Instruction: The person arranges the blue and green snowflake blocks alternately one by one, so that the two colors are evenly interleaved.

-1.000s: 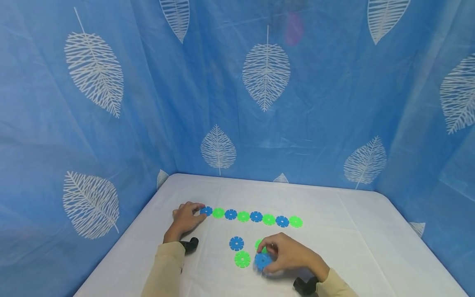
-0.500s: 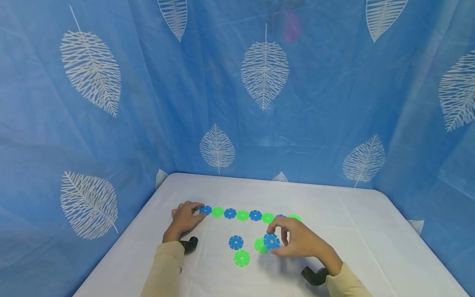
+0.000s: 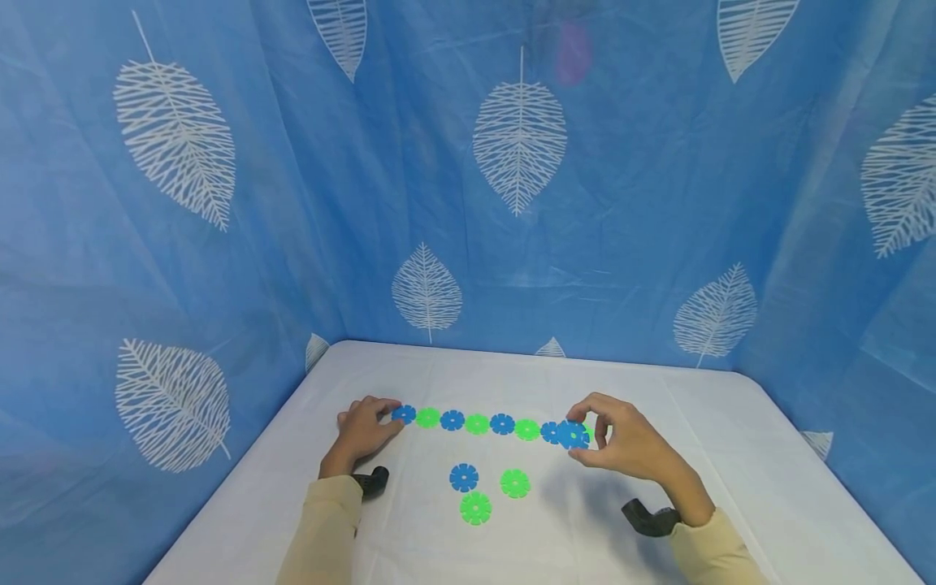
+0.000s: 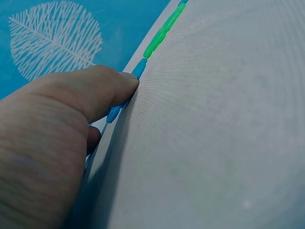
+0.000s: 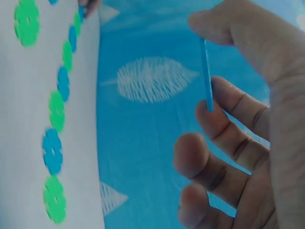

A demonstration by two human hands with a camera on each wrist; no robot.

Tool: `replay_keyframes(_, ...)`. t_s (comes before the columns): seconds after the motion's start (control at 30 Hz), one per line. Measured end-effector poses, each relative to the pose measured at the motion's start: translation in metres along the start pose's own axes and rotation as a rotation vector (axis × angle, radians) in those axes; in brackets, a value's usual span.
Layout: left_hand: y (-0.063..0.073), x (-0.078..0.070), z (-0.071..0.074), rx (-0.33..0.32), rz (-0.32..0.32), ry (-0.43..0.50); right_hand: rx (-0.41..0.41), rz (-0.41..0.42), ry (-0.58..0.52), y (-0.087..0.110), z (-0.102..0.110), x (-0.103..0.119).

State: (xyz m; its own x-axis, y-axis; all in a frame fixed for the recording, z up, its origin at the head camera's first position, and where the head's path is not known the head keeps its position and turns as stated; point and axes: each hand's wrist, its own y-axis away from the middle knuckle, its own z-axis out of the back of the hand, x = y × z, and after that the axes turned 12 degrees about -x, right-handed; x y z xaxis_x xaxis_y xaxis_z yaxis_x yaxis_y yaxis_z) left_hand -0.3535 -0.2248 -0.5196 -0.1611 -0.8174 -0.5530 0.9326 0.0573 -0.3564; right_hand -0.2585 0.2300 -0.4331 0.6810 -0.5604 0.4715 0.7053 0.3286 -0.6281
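Note:
Blue and green notched plastic discs alternate in a row across the table. At the row's left end my left hand (image 3: 366, 432) holds the edges of a blue disc (image 3: 404, 414) between thumb and fingers; the left wrist view shows the thumb against that blue disc (image 4: 139, 69). My right hand (image 3: 621, 435) pinches another blue disc (image 3: 574, 435) above the row's right end. It partly hides the last green disc, which shows whole in the right wrist view as the green disc (image 5: 55, 199). That held disc (image 5: 207, 76) is seen edge-on between thumb and fingertips there.
Nearer the front lie a loose blue disc (image 3: 464, 478) and two green discs, one green disc (image 3: 476, 509) just below it and another green disc (image 3: 515, 483) to its right. The white tabletop (image 3: 409, 536) meets a blue leaf-print curtain (image 3: 614, 244) behind.
My right hand has lifted the blue disc from beside the loose discs and carried it up and right to the row's right end. The left hand stays at the left end.

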Motion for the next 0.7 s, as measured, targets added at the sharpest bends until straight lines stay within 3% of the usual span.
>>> replay_keyframes(0.33,0.000,0.000,0.000,0.003,0.002,-0.003,-0.174,-0.042,0.168,0.005,0.013,-0.024)
replay_keyframes(0.7,0.001,-0.001,0.000,-0.003,-0.006,-0.002,-0.281,-0.246,0.125,0.021,0.002,-0.061)
